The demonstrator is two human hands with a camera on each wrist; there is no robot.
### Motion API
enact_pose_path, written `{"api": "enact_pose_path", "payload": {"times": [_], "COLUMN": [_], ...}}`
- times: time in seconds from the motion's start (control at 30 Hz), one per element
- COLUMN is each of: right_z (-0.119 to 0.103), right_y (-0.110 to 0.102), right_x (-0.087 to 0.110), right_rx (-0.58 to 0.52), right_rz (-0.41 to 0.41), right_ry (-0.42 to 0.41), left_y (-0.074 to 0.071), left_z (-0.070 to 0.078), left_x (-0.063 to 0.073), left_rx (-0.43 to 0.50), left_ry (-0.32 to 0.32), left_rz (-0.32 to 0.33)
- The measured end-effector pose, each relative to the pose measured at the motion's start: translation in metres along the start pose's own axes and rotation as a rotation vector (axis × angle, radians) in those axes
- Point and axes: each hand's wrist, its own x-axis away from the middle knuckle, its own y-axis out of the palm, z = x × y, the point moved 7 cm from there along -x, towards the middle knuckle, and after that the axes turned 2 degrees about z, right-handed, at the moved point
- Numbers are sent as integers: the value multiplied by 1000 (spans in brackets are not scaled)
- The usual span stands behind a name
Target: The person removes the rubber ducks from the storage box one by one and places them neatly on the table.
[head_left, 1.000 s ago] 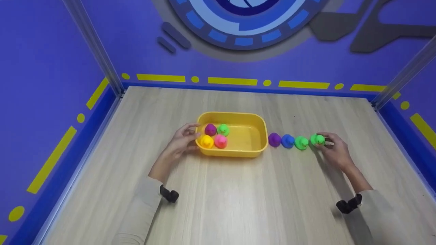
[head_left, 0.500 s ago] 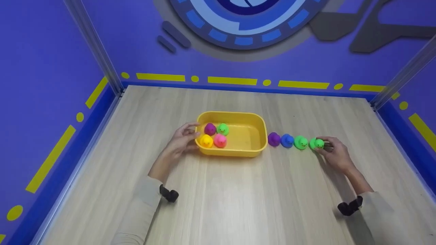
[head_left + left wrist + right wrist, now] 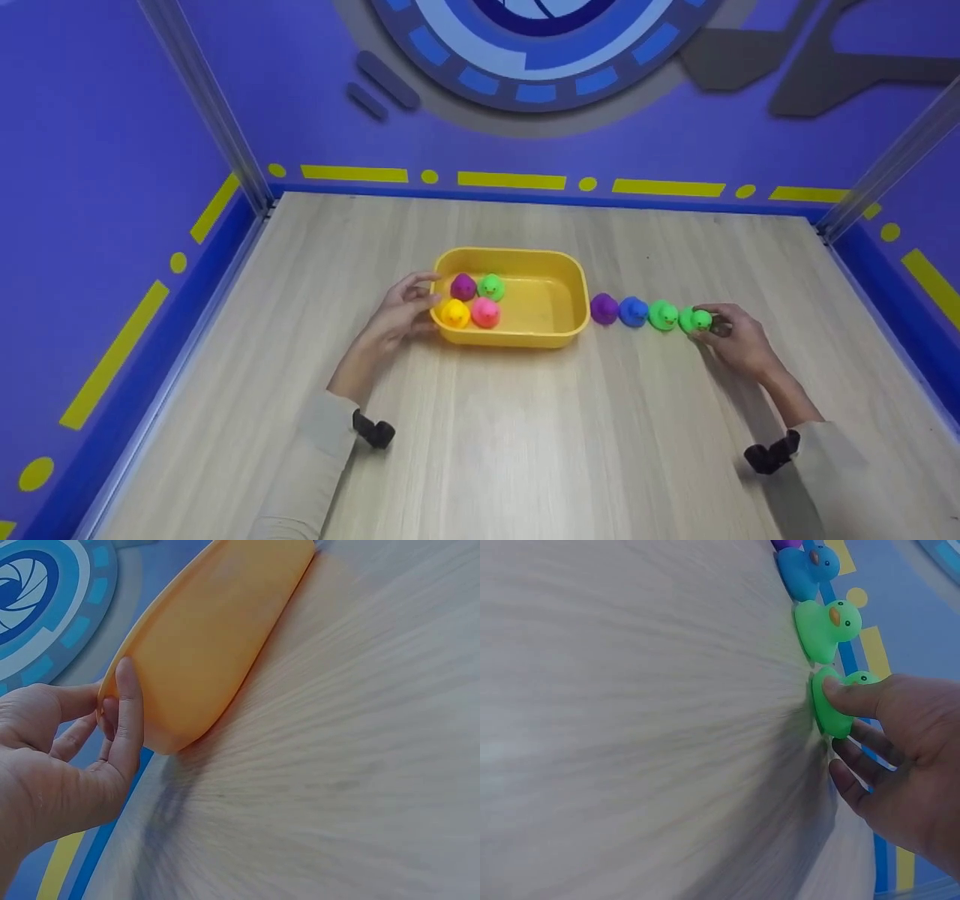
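My left hand [image 3: 396, 315] grips the left end of a yellow plastic basin [image 3: 517, 339], thumb and fingers on either side of its rim in the left wrist view. Inside the basin's left half sit a purple rubber duck [image 3: 463, 286], a green one, a yellow duck [image 3: 455, 314] and a pink duck [image 3: 486, 313]. Right of the basin, a purple duck [image 3: 604, 309], a blue duck [image 3: 634, 312] and a green duck [image 3: 664, 316] form a row on the table. At its right end, my right hand [image 3: 739, 341] pinches another green duck [image 3: 832, 709], which is at table level.
The wooden table [image 3: 495, 450] is bounded by blue-purple panels [image 3: 300, 112] at the back and both sides. Metal posts [image 3: 217, 105] stand at the two back corners. A small black camera [image 3: 772, 453] is worn on each wrist.
My right hand has lowered the green duck and brought it slightly nearer to me, into line beside the other green one. The left hand and basin have stayed in place.
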Motion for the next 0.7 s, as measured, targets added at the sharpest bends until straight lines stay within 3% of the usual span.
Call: {"api": "enact_pose_path", "payload": {"times": [0.7], "right_z": [-2], "right_y": [1], "right_x": [4], "right_rx": [-46], "right_rz": [-33], "right_ry": [23], "left_y": [1], "left_z": [1], "left_x": [1], "left_rx": [-9], "left_ry": [-1], "left_rz": [18]}}
